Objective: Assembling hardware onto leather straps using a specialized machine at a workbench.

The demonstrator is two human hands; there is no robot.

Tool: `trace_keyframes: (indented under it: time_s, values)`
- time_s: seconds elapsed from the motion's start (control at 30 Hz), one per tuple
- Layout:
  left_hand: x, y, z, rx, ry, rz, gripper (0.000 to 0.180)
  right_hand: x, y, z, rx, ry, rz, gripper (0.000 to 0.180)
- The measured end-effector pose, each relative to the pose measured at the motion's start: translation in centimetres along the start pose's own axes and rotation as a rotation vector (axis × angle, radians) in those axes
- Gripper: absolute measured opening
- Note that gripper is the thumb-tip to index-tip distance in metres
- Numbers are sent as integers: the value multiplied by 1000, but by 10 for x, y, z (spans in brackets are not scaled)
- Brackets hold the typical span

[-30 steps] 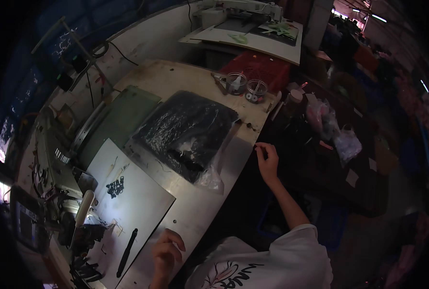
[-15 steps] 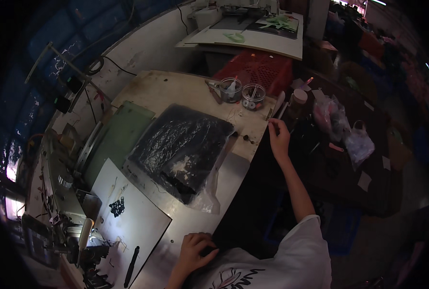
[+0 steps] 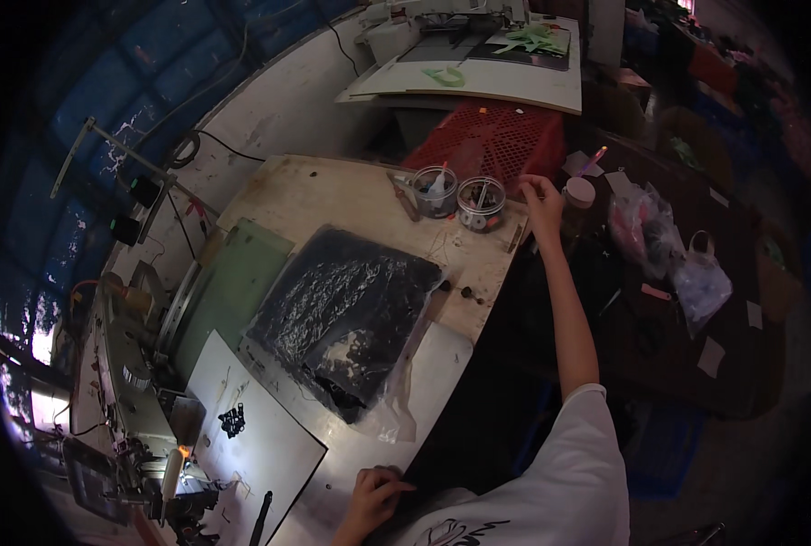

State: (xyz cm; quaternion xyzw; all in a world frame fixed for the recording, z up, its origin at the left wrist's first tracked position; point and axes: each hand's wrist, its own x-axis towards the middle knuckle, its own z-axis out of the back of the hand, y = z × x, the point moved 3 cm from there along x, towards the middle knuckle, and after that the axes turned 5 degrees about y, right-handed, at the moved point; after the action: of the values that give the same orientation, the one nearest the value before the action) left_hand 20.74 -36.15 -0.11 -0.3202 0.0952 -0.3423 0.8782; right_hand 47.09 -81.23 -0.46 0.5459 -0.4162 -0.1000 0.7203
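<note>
The step in hand looks to be a reach: the right hand (image 3: 544, 209) is stretched out at the far right corner of the pale wooden surface (image 3: 282, 187). Its fingers are drawn together at the tips (whether something small sits between them, I cannot tell).

Nearest to it is a round, clear plastic tub of small metal parts (image 3: 481, 227), which stands on the surface just left of the fingertips. A second round, clear tub with a white bottle in it (image 3: 434, 216) is beside that one, and a red, perforated plastic basket (image 3: 478, 136) lies behind them both. A small jar with a pale lid (image 3: 579, 191) is near the hand on its right.

The left hand (image 3: 373, 500) is low by the near edge, fingers loosely bent; I see nothing in it, but how far they are closed I cannot tell. Beyond it, a flat black bundle in clear plastic film (image 3: 351, 305) lies mid-surface, apart from both hands.

As I judge it, a move from here calls for precise fingertip control and a wrist kept clear of the tub's rim and the jar.
</note>
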Motion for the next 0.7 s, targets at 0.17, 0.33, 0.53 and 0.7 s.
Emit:
trace_keyframes:
  time_s: [0.17,0.33,0.53,0.7]
  values:
    - [1,-5,0,58,-7,46,33,11,-18,-7,140,120,-205,15]
    - [-1,3,1,32,10,53,33,2,-32,-20,195,133,-228,14]
    - [2,5,2,-4,43,30,34,-7,-18,-7,147,2,-133,13]
    - [0,5,0,2,49,54,34,-2,-8,-13,-17,153,-103,16]
